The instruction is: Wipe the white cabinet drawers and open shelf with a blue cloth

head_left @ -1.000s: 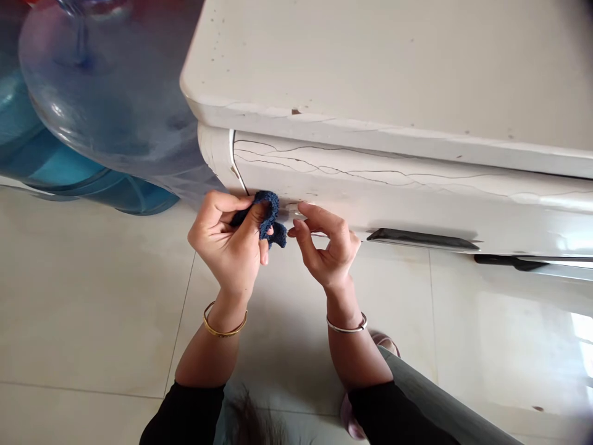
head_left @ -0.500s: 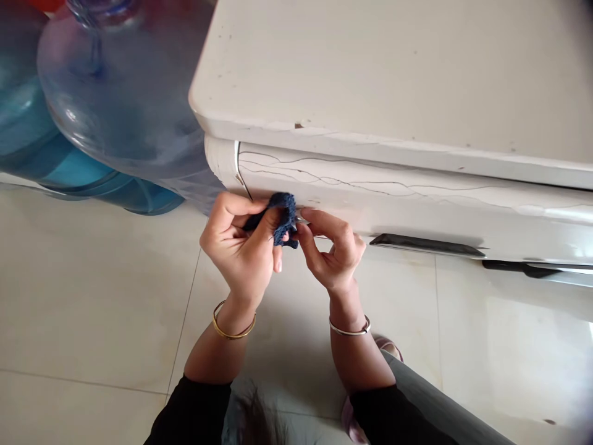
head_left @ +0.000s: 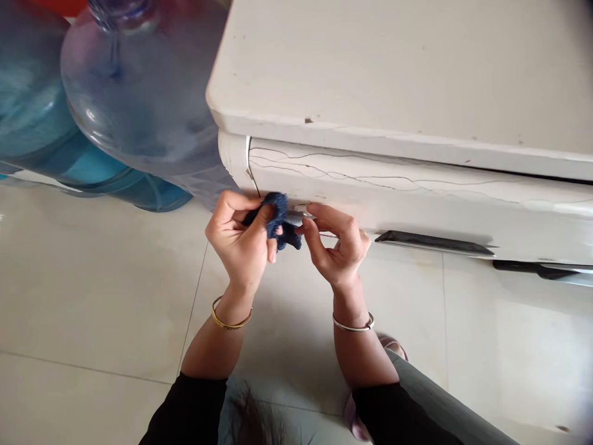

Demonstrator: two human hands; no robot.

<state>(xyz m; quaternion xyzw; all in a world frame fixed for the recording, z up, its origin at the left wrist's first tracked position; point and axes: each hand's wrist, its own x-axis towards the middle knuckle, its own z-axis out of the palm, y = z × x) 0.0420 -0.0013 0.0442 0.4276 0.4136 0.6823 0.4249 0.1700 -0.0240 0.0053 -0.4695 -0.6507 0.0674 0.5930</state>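
A small piece of dark blue, fuzzy, knitted-looking fabric is pinched between the thumb and fingers of my left hand. Its lower end hangs loose toward the right. Close beside it, my right hand is closed, thumb and forefinger together on a small silvery piece whose kind is too blurred to make out. A narrow gap separates the fingertips of the two hands. Both hands are in front of the white cabinet's drawer front.
The cabinet top spreads across the upper right, with a dark handle on the front below it. Large clear blue water jugs stand at the left. Pale floor tiles lie below, with a sandalled foot on them.
My right hand has drawn slightly away to the right from the blue fabric, and more of the silvery piece shows. The whole view has shifted a little.
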